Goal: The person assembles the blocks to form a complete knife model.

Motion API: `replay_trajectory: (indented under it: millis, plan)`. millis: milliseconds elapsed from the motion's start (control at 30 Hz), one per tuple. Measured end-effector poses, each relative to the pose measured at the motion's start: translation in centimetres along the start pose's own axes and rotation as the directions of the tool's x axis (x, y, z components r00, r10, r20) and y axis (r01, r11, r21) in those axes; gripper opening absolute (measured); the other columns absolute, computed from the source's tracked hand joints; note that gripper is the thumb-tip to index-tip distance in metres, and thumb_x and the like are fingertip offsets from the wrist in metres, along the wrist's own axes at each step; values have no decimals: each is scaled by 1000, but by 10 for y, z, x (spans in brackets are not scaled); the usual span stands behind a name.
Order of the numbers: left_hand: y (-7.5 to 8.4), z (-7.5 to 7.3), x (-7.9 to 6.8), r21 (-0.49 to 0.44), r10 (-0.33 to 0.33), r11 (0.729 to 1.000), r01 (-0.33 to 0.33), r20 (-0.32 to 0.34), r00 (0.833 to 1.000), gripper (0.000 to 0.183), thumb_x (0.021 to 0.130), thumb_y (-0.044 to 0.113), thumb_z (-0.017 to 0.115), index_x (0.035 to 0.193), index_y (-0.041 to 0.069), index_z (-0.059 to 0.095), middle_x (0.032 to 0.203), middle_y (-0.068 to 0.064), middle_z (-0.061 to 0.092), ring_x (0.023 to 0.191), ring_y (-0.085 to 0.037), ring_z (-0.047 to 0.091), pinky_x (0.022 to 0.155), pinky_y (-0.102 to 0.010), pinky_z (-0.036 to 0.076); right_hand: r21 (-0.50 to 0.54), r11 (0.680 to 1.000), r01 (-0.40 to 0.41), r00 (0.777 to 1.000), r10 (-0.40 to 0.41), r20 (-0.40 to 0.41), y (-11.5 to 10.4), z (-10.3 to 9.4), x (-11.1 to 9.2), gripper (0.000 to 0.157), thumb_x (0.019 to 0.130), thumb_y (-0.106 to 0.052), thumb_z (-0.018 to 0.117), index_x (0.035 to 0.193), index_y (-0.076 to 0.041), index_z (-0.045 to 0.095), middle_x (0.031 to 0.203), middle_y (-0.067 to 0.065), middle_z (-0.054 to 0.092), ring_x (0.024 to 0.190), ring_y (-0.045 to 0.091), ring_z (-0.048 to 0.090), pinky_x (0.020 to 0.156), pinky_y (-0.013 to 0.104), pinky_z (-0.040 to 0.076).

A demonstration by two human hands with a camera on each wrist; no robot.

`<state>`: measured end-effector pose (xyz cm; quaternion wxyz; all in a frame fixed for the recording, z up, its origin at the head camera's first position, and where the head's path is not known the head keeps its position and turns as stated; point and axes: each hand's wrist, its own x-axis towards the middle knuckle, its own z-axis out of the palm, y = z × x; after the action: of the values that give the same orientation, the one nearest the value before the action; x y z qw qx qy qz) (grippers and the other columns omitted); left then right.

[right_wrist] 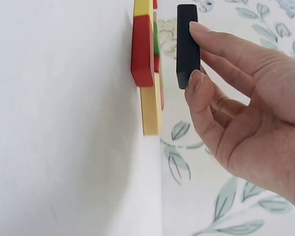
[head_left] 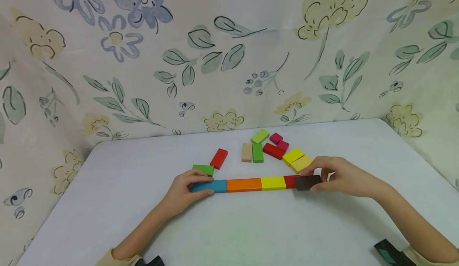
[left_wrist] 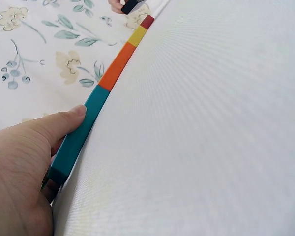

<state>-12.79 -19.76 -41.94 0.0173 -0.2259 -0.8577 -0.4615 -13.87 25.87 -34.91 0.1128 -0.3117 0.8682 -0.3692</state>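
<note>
A row of blocks lies end to end on the table: blue block, orange block, yellow block and red block. My left hand grips the row's left end, thumb on one side of the blue block and fingers on the other. In the left wrist view, the thumb presses along the teal-looking side of that block. Between thumb and fingers, my right hand pinches a black block. The right wrist view has this black block raised off the table, apart from the red block.
Behind the row lie loose blocks: a green one, a red one, a tan one and a cluster of green, red, pink and yellow pieces. A flowered cloth hangs behind the white table.
</note>
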Motion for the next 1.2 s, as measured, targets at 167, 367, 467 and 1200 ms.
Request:
replay_trajectory:
  millis: [167, 367, 467, 1200]
  plan:
    - [1, 0, 0, 2, 2, 1000, -2, -2, 1000, 30, 86, 14, 88, 116, 15, 82, 114, 4, 72, 111, -16, 63, 97, -22, 55, -32, 999, 9, 1000, -10, -29, 10, -8, -4, 37, 88, -17, 87, 124, -14, 76, 114, -1, 73, 85, 12, 64, 72, 23, 57]
    - [0, 0, 0, 0, 24, 1000, -24, -9, 1000, 30, 86, 13, 89, 116, 14, 82, 114, 4, 72, 110, -15, 63, 96, -22, 56, -58, 998, -26, 999, 24, -46, 20, -15, -6, 38, 88, -16, 87, 124, -14, 76, 117, 2, 73, 82, 11, 62, 68, 24, 55]
    - [0, 0, 0, 7, 23, 1000, -23, -10, 1000, 30, 86, 14, 89, 116, 15, 82, 113, 4, 72, 110, -15, 63, 96, -22, 56, -63, 997, -45, 997, 41, -58, 25, -17, -7, 37, 88, -16, 87, 124, -14, 76, 117, 3, 73, 80, 11, 62, 66, 24, 54]
    - [1, 0, 0, 6, 16, 1000, -16, -6, 1000, 32, 86, 12, 89, 116, 14, 82, 115, 2, 72, 110, -16, 61, 91, -21, 56, -31, 991, -129, 992, 129, 3, 44, -15, -9, 35, 89, -17, 86, 121, -9, 74, 115, 7, 72, 82, 9, 60, 68, 23, 53]
